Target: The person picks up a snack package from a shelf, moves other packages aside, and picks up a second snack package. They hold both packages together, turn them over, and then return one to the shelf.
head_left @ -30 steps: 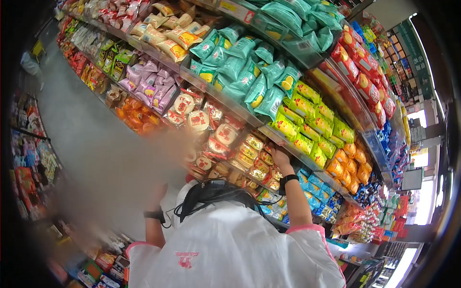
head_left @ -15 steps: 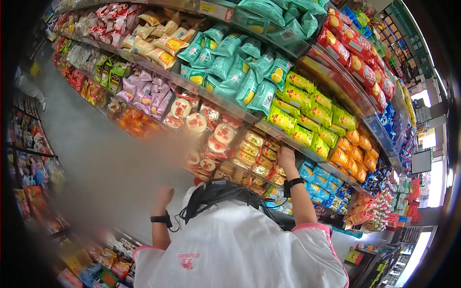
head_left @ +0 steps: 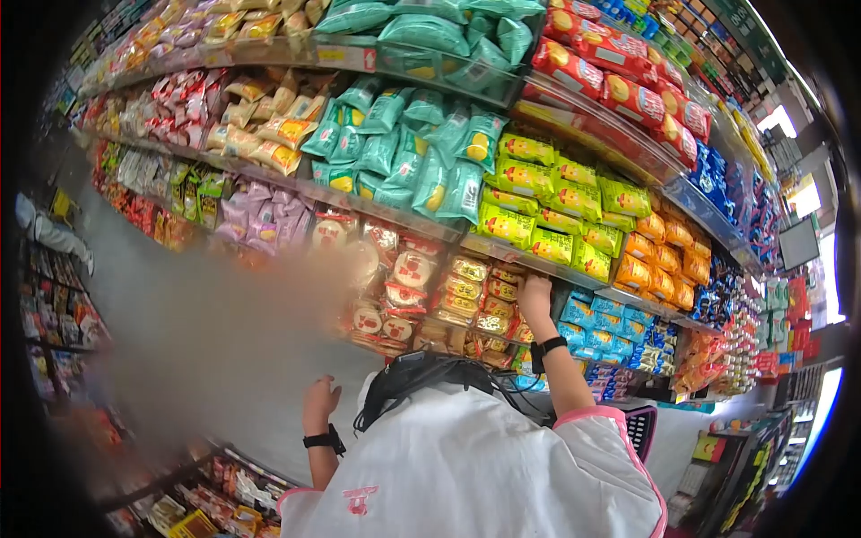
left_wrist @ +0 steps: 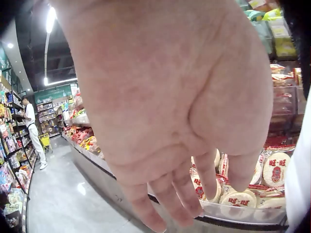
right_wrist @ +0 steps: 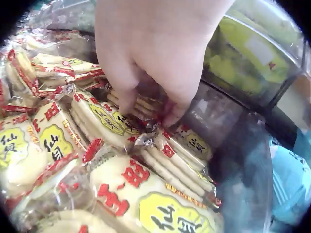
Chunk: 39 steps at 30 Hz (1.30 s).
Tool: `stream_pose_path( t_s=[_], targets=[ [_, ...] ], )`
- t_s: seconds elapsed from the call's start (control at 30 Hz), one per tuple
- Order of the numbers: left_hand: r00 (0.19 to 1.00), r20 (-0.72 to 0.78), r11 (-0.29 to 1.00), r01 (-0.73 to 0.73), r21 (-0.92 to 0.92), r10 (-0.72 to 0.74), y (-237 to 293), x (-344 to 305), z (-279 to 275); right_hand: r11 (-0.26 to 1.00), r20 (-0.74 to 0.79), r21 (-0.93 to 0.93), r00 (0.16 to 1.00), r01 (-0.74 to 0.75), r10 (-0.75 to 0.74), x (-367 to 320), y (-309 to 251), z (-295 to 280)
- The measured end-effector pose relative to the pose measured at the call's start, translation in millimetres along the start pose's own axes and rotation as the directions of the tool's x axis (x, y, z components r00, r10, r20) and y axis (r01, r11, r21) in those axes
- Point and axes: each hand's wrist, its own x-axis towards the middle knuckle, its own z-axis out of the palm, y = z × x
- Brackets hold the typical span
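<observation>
My right hand (head_left: 535, 291) reaches up into a shelf of yellow and red rice cracker packs (head_left: 475, 296). In the right wrist view the right hand (right_wrist: 150, 109) has its fingers curled down among the packs, and thumb and fingers pinch one rice cracker pack (right_wrist: 141, 104) at the back of the row. My left hand (head_left: 320, 397) hangs lower at the left, apart from the shelves. Its palm fills the left wrist view, where the left hand (left_wrist: 184, 199) has relaxed fingers and holds nothing. Both wrists wear black bands.
Teal bags (head_left: 430, 170), yellow-green bags (head_left: 547, 215) and orange bags (head_left: 664, 260) fill the shelves above and right. Blue packs (head_left: 610, 323) sit under my right arm. Round cracker packs (left_wrist: 272, 170) lie behind a clear shelf lip. A person (left_wrist: 31, 131) stands far down the aisle.
My right hand stays in the cracker shelf and has settled onto a pack. My left hand has sunk a little lower. The head view has swung up and left.
</observation>
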Motion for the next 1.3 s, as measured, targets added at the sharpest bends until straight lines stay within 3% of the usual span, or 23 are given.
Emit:
stream_pose_path(
  t_s=[0.13, 0.17, 0.27, 0.4, 0.57, 0.67, 0.77, 0.87, 0.9, 1.0, 1.1, 1.17, 1.23, 1.3],
  targets=[
    [0.999, 0.013, 0.998, -0.049, 0.035, 0.049, -3.8, 9.5, -5.9, 0.988, -0.044, 0.141, 0.997, -0.061, 0.068, -26.4, 23.1, 8.0],
    [0.998, 0.018, 0.998, -0.056, 0.039, 0.055, -0.9, 11.2, -9.2, 0.994, -0.014, 0.112, 1.000, 0.016, -0.015, -28.6, 30.3, 10.6],
    [0.994, 0.014, 0.992, -0.107, 0.073, 0.106, 3.3, 26.0, -16.0, 0.985, 0.111, 0.170, 0.994, -0.019, 0.000, -33.6, 25.0, 6.5],
    [0.984, -0.020, 0.982, -0.174, 0.076, 0.176, 10.4, 44.5, -27.7, 0.987, 0.189, 0.131, 0.979, -0.097, 0.072, -39.0, 11.4, -4.5],
    [0.985, 0.071, 0.973, -0.164, 0.162, 0.155, 21.4, 55.9, -32.4, 0.991, 0.268, 0.068, 0.959, -0.113, 0.090, -35.1, 6.2, -16.5],
    [0.984, 0.107, 0.977, -0.159, 0.141, 0.145, 13.0, 61.9, -23.0, 0.992, 0.166, 0.064, 0.982, -0.105, 0.094, -36.5, 5.8, -18.7],
    [0.976, 0.149, 0.977, -0.180, 0.113, 0.162, 11.6, 64.3, -24.9, 0.988, 0.083, 0.152, 0.996, 0.017, -0.030, -39.5, 3.0, -25.4],
    [0.949, 0.149, 0.933, -0.304, 0.191, 0.278, -3.8, 81.0, -18.9, 0.936, 0.166, 0.308, 0.959, 0.170, -0.229, -35.3, 12.1, 7.9],
    [0.933, 0.145, 0.905, -0.356, 0.234, 0.329, -8.9, 87.1, -17.5, 0.957, 0.229, 0.242, 0.949, 0.161, -0.217, -32.1, 6.3, 3.0],
    [0.935, 0.156, 0.889, -0.353, 0.292, 0.320, 37.5, 82.3, -53.3, 0.961, 0.043, 0.221, 0.982, 0.168, -0.182, -28.2, 1.5, 17.6],
    [0.890, 0.222, 0.914, -0.365, -0.176, 0.398, 95.6, 70.6, -93.0, 0.971, 0.080, 0.202, 0.986, 0.129, -0.148, -20.0, -5.4, 5.0],
    [0.833, 0.252, 0.867, -0.445, -0.224, 0.492, 144.9, 64.2, -114.1, 0.980, 0.117, 0.147, 0.981, 0.138, -0.155, -13.5, -2.3, 18.4],
    [0.793, 0.254, 0.832, -0.542, -0.120, 0.553, 204.2, 49.6, -135.7, 0.984, 0.154, 0.120, 0.977, 0.131, -0.149, -10.4, -2.0, 22.7],
    [0.652, 0.267, 0.661, -0.747, 0.066, 0.710, 257.5, 39.2, -149.6, 0.987, 0.190, 0.119, 0.974, 0.106, -0.128, -9.9, -7.0, 11.7]
  ],
)
